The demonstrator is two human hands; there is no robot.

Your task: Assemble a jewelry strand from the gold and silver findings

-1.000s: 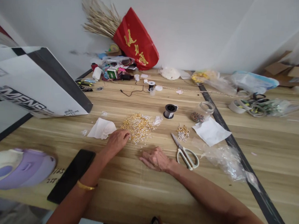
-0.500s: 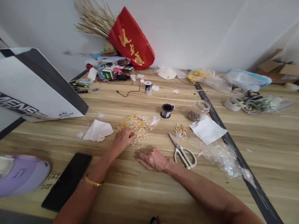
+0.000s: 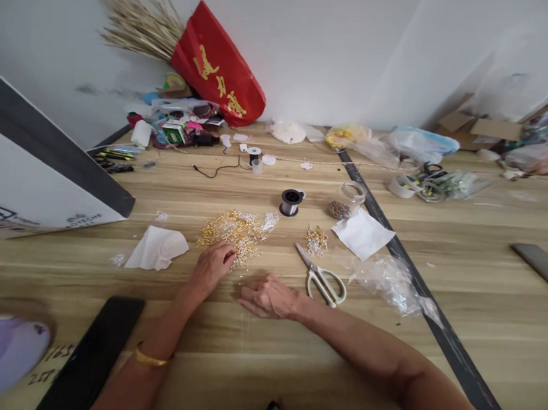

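Note:
A loose pile of small gold and silver beads or findings (image 3: pixel 235 230) lies on the wooden table in front of me. My left hand (image 3: pixel 213 264), with a gold bangle on its wrist, rests at the pile's near-left edge. Its fingers are curled together at the pieces; anything between them is too small to make out. My right hand (image 3: pixel 268 296) lies on the table just below the pile, fingers bent and pressed together, their tips partly hidden. White-handled scissors (image 3: pixel 321 279) lie with blades apart to its right. Beyond them sits a smaller cluster of gold and silver pieces (image 3: pixel 317 240).
A wire spool (image 3: pixel 291 203) and a glass jar of beads (image 3: pixel 347 203) stand behind the pile. White paper (image 3: pixel 157 248) lies left, clear plastic bags (image 3: pixel 390 280) right. A black phone-like slab (image 3: pixel 93 355) is front left; a large box (image 3: pixel 48 172) stands far left.
My view has swung to the right, so the things on the table sit further left in the picture. Both hands stay nearly in place beside the pile, fingers still curled.

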